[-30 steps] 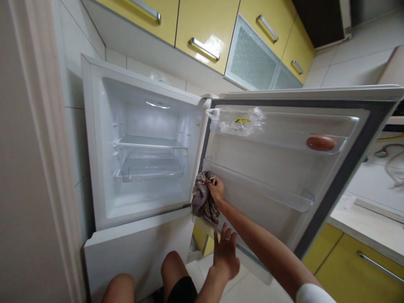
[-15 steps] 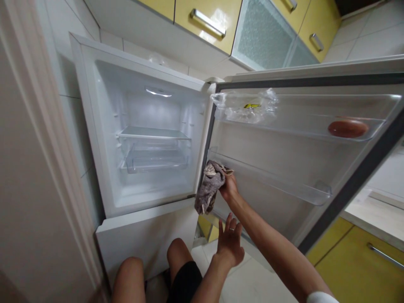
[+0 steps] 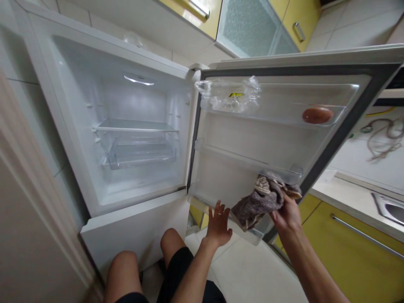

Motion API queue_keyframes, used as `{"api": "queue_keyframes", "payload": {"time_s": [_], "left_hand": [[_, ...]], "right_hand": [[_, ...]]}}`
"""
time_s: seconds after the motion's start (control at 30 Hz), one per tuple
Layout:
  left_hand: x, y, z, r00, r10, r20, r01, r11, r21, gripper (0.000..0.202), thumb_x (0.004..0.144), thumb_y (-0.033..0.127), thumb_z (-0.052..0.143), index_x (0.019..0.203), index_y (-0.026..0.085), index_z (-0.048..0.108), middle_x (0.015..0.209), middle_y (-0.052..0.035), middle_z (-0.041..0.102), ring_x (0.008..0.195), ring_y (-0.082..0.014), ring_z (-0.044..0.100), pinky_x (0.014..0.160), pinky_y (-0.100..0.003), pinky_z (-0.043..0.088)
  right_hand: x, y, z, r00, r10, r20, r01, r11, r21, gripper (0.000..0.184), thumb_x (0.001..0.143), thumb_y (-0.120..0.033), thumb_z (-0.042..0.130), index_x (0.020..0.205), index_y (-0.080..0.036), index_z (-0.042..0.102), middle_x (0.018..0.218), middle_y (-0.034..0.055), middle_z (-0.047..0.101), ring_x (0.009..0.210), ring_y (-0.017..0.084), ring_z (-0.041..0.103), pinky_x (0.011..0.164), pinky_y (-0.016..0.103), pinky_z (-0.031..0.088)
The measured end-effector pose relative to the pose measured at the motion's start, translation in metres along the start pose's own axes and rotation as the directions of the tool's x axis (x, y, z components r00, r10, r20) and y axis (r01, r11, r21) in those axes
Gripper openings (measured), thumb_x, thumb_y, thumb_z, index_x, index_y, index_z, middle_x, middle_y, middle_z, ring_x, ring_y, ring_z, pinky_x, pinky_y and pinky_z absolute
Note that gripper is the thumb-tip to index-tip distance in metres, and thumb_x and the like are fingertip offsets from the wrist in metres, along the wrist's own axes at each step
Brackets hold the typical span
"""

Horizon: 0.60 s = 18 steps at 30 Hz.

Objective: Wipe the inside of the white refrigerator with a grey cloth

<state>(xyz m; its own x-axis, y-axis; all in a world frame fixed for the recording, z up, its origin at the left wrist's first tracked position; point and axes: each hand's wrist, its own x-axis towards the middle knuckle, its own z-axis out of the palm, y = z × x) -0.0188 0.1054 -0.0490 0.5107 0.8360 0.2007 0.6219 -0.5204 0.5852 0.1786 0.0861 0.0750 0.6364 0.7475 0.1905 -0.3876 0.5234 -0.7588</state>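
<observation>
My right hand (image 3: 288, 212) is closed round a bunched grey-brown cloth (image 3: 260, 202), in front of the lower part of the open fridge door (image 3: 243, 141). The cloth overlaps the right end of the clear middle door shelf (image 3: 233, 156); whether it touches the shelf I cannot tell. My left hand (image 3: 218, 225), fingers spread and a ring on one of them, is by the bottom door shelf (image 3: 202, 202) with nothing in it. Contact with that shelf is unclear.
The fridge compartment (image 3: 135, 101) holds a glass shelf (image 3: 135, 125) and a clear drawer (image 3: 142, 155). In the top door shelf lie a crumpled plastic bag (image 3: 232, 94) and a reddish-brown oval object (image 3: 317, 114). Yellow cabinets (image 3: 350, 244) and a sink (image 3: 391, 208) are at right.
My right hand has carried the cloth rightward from the hinge side of the door to the other end of the middle shelf. The view has shifted right. My left hand stays low and open.
</observation>
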Motion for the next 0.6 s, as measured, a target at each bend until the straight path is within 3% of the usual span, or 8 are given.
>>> {"api": "queue_keyframes", "payload": {"time_s": [0.17, 0.3, 0.4, 0.47, 0.6], "left_hand": [[-0.003, 0.004, -0.003, 1.000, -0.012, -0.028, 0.012, 1.000, 0.003, 0.078, 0.076, 0.024, 0.059, 0.152, 0.016, 0.043, 0.168, -0.0128, 0.036, 0.163, -0.0276, 0.003, 0.132, -0.058, 0.002], [-0.003, 0.006, -0.005, 0.999, -0.029, -0.016, 0.029, 0.999, 0.014, 0.077, 0.077, 0.021, 0.060, 0.151, 0.015, 0.042, 0.168, -0.0138, 0.035, 0.163, -0.0275, 0.003, 0.132, -0.059, 0.002], [-0.002, 0.007, -0.005, 0.999, -0.034, -0.024, 0.035, 0.999, 0.028, 0.076, 0.076, 0.020, 0.060, 0.151, 0.015, 0.043, 0.168, -0.0138, 0.035, 0.163, -0.0276, 0.003, 0.133, -0.058, 0.001], [-0.002, 0.007, -0.004, 0.999, -0.032, -0.029, 0.033, 0.999, 0.032, 0.075, 0.076, 0.019, 0.059, 0.150, 0.015, 0.044, 0.168, -0.0136, 0.036, 0.163, -0.0279, 0.003, 0.132, -0.058, 0.001], [-0.001, 0.007, -0.002, 0.999, -0.029, -0.027, 0.030, 0.999, 0.016, 0.076, 0.076, 0.019, 0.059, 0.151, 0.014, 0.044, 0.168, -0.0135, 0.035, 0.163, -0.0287, 0.002, 0.132, -0.058, 0.001]], "right_hand": [[-0.024, -0.041, -0.034, 0.977, -0.155, -0.144, 0.142, 0.985, -0.098, 0.031, 0.061, -0.037, 0.085, 0.087, -0.027, 0.072, 0.113, 0.0058, 0.076, 0.116, 0.029, 0.070, 0.104, 0.055, 0.059], [-0.031, -0.086, -0.024, 0.850, -0.434, -0.299, 0.416, 0.901, -0.125, 0.034, 0.053, -0.033, 0.091, 0.083, -0.036, 0.074, 0.124, 0.0011, 0.073, 0.128, 0.031, 0.064, 0.121, 0.053, 0.045], [-0.022, -0.112, -0.008, 0.772, -0.596, -0.222, 0.576, 0.803, -0.151, 0.029, 0.057, -0.033, 0.088, 0.084, -0.037, 0.076, 0.121, 0.0004, 0.074, 0.123, 0.029, 0.065, 0.125, 0.051, 0.041], [-0.011, -0.117, -0.001, 0.778, -0.617, -0.120, 0.595, 0.784, -0.175, 0.031, 0.057, -0.033, 0.085, 0.086, -0.033, 0.076, 0.114, 0.0025, 0.075, 0.110, 0.027, 0.070, 0.121, 0.050, 0.044], [0.006, -0.100, -0.005, 0.895, -0.437, -0.084, 0.409, 0.882, -0.234, 0.044, 0.054, -0.039, 0.087, 0.093, -0.024, 0.072, 0.093, -0.0009, 0.074, 0.083, 0.018, 0.068, 0.096, 0.041, 0.058]]}}
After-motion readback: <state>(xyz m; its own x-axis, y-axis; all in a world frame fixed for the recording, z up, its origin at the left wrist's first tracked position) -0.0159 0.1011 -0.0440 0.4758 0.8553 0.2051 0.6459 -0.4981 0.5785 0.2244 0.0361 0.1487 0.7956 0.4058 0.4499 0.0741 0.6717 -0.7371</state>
